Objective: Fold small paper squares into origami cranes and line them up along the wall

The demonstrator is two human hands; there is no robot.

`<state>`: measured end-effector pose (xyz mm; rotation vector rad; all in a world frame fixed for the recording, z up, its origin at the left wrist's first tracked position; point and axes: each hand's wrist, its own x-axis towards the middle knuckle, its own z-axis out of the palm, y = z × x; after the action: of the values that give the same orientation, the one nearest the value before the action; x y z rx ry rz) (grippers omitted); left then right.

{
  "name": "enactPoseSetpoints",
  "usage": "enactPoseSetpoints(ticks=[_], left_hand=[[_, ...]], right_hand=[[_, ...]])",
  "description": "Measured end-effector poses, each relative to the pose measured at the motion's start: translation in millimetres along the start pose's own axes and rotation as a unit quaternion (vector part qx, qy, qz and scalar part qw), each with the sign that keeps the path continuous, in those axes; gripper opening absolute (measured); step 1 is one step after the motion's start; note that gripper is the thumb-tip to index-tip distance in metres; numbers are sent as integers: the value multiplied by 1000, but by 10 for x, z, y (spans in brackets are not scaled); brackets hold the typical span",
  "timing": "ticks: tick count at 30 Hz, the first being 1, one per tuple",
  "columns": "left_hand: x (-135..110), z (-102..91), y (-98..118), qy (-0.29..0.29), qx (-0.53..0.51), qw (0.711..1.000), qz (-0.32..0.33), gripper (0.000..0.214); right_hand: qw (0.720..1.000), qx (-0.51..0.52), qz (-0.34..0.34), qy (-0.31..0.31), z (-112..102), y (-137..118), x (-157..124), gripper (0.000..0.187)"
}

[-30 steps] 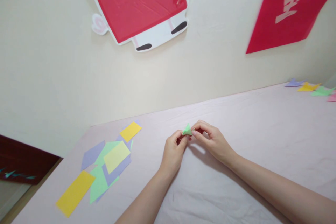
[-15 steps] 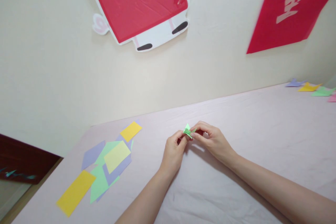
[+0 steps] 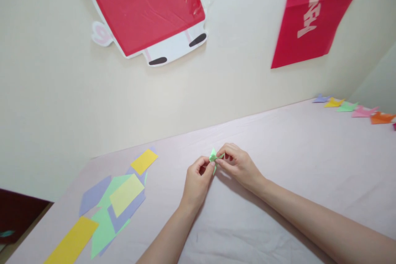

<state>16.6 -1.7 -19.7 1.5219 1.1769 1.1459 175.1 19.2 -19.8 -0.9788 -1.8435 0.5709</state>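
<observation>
In the head view, the green paper (image 3: 213,155) was a small folded piece, one point upward, near the middle of the cloth (image 3: 278,144), closer to its far edge than the near side. The left hand (image 3: 198,179) pinched its left side between thumb and fingers; the right hand (image 3: 239,164) pinched its right side, fingertips nearly closed.

The likeliest trouble was a tear or crooked crease: the paper looked thin and small, and unequal pull from two tight pinches could have split it or shifted a fold. The fingertips also hid part of it, so a slipped layer might have gone unnoticed. Too loose a grip, and it could have sprung open, since the shadow suggested it was held above the cloth.

Toward the cloth's left edge lay overlapping loose sheets (image 3: 126,195); a careless sweep of the left arm might have scattered them over that edge, though it was well apart. By the far right corner, the row of folded pieces (image 3: 365,111) stood too far off to be at risk.
</observation>
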Motion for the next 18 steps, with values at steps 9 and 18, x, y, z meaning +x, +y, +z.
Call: enactPoseSetpoints(ticks=[9,18], left_hand=[[4,-15,-6,-17,50,999,-5,23],[-15,-24,-10,-14,94,995,-3,21]], right_hand=[[999,-51,3,-15,-122,-67,-40,11],[932,-274,188,146,-2126,193,-857,46]])
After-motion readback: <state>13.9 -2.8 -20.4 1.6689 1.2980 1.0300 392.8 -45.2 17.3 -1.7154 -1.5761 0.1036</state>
